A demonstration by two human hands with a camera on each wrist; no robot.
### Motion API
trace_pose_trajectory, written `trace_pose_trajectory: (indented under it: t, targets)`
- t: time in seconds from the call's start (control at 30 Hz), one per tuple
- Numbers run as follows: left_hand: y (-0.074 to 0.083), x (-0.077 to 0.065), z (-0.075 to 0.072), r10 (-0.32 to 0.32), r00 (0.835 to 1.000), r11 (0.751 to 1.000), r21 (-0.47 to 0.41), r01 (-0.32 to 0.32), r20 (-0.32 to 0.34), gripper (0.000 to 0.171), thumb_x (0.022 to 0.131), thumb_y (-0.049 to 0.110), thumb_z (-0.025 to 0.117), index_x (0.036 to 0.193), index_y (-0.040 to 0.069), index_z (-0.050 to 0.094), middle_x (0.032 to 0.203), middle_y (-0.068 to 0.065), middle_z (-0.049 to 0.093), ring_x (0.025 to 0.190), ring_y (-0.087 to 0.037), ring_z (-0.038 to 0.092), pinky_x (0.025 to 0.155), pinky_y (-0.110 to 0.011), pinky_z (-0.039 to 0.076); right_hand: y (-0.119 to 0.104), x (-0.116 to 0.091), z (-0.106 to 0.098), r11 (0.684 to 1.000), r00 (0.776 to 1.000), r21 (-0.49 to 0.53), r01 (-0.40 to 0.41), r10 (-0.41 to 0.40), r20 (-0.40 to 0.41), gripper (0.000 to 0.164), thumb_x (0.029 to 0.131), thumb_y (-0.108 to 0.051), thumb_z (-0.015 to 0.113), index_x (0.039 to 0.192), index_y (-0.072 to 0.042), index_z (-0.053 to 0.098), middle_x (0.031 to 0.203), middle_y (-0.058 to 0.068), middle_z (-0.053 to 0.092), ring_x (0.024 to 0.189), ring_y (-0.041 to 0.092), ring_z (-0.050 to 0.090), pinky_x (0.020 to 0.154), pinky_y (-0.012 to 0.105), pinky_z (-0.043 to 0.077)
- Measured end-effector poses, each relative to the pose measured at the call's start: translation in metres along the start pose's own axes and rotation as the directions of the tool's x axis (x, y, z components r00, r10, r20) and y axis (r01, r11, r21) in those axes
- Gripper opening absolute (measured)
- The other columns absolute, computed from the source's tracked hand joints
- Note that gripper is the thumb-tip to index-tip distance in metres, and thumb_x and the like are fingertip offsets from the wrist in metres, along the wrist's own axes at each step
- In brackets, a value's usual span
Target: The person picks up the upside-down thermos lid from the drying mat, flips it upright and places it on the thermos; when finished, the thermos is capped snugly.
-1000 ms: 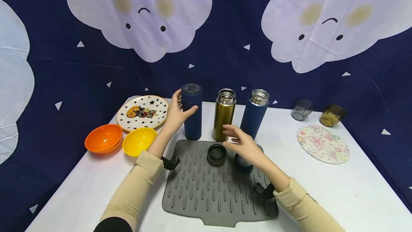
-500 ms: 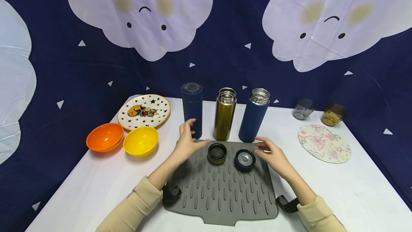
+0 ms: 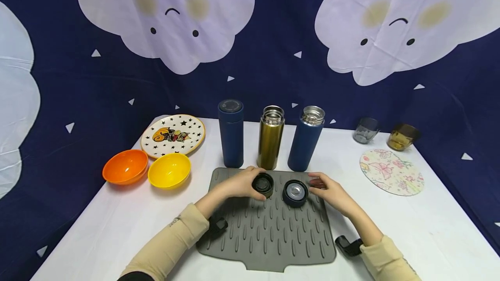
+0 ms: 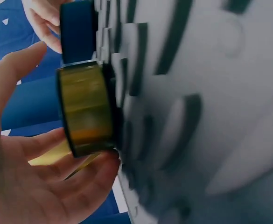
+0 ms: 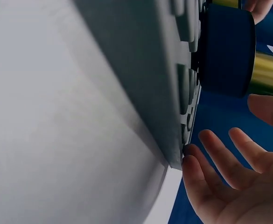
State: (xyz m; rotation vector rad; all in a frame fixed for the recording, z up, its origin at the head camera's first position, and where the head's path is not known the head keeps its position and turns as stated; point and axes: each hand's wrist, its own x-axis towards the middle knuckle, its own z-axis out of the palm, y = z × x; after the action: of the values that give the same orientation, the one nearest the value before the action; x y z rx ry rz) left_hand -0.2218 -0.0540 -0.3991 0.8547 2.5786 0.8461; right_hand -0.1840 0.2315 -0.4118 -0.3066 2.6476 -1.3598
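Observation:
My left hand (image 3: pixel 243 184) reaches round the gold lid (image 4: pixel 87 107), which lies inside up on the grey ridged mat (image 3: pixel 269 233). In the left wrist view its fingers are at the lid's far side, while the thumb stands apart from it. Just right of the navy lid (image 3: pixel 295 194) is my right hand (image 3: pixel 332 193), fingers loosely bent, holding nothing; the right wrist view shows a gap to that lid (image 5: pixel 227 49). Behind the mat stand an uncapped gold flask (image 3: pixel 270 142), an uncapped blue flask (image 3: pixel 306 144) and a capped navy flask (image 3: pixel 232 140).
An orange bowl (image 3: pixel 126 167), a yellow bowl (image 3: pixel 169 171) and a star-patterned plate (image 3: pixel 191 138) sit at the left. Toward the right lie a floral round mat (image 3: pixel 390 172), a grey glass (image 3: pixel 365 131) and an amber glass (image 3: pixel 402 137). A dark cloud-print curtain hangs behind.
My left hand has left the capped navy flask and come down right to the gold lid. The right hand has drawn back rightward from above the navy lid to beside it.

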Motion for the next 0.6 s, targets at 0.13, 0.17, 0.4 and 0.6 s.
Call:
trace_pose_trajectory:
  t: [0.13, 0.17, 0.4, 0.6]
  targets:
    - [-0.0005, 0.0047, 0.0038, 0.017, 1.000, 0.994, 0.104, -0.016, -0.007, 0.085, 0.069, 0.029, 0.081, 0.136, -0.002, 0.038, 0.127, -0.019, 0.048, 0.113, -0.030, 0.050, 0.094, -0.041, 0.041, 0.0015, 0.0006, -0.0004, 1.000, 1.000, -0.007, 0.007, -0.007, 0.007, 0.047, 0.090, -0.014, 0.058, 0.131, 0.005, 0.043, 0.118, 0.027, 0.055, 0.110, 0.040, 0.053, 0.086, 0.046, 0.046]
    - [-0.0005, 0.0056, 0.0044, 0.020, 1.000, 0.992, 0.123, -0.018, -0.014, 0.085, 0.068, 0.028, 0.081, 0.135, -0.003, 0.039, 0.125, -0.018, 0.049, 0.111, -0.029, 0.052, 0.093, -0.041, 0.042, 0.0017, 0.0009, -0.0004, 1.000, 1.000, -0.009, 0.008, -0.008, 0.008, 0.047, 0.090, -0.014, 0.058, 0.130, 0.005, 0.043, 0.118, 0.027, 0.055, 0.110, 0.040, 0.053, 0.087, 0.046, 0.046]
    - [-0.0014, 0.0091, 0.0070, 0.015, 0.998, 0.986, 0.167, -0.005, -0.058, 0.076, 0.070, 0.028, 0.081, 0.131, -0.002, 0.046, 0.120, -0.014, 0.054, 0.107, -0.026, 0.054, 0.090, -0.038, 0.043, 0.0017, 0.0016, -0.0018, 1.000, 1.000, -0.027, 0.010, -0.010, 0.004, 0.045, 0.090, -0.012, 0.057, 0.129, 0.006, 0.045, 0.117, 0.026, 0.055, 0.109, 0.040, 0.053, 0.087, 0.046, 0.046]
    - [0.0022, 0.0054, -0.0005, 0.046, 0.986, 0.993, 0.117, -0.027, -0.160, 0.072, 0.069, 0.030, 0.080, 0.127, 0.002, 0.050, 0.123, -0.014, 0.054, 0.109, -0.026, 0.054, 0.089, -0.041, 0.044, 0.0003, 0.0022, -0.0026, 1.000, 1.000, -0.019, 0.005, -0.004, 0.020, 0.045, 0.090, -0.013, 0.057, 0.129, 0.006, 0.044, 0.119, 0.027, 0.054, 0.110, 0.040, 0.052, 0.089, 0.047, 0.045]
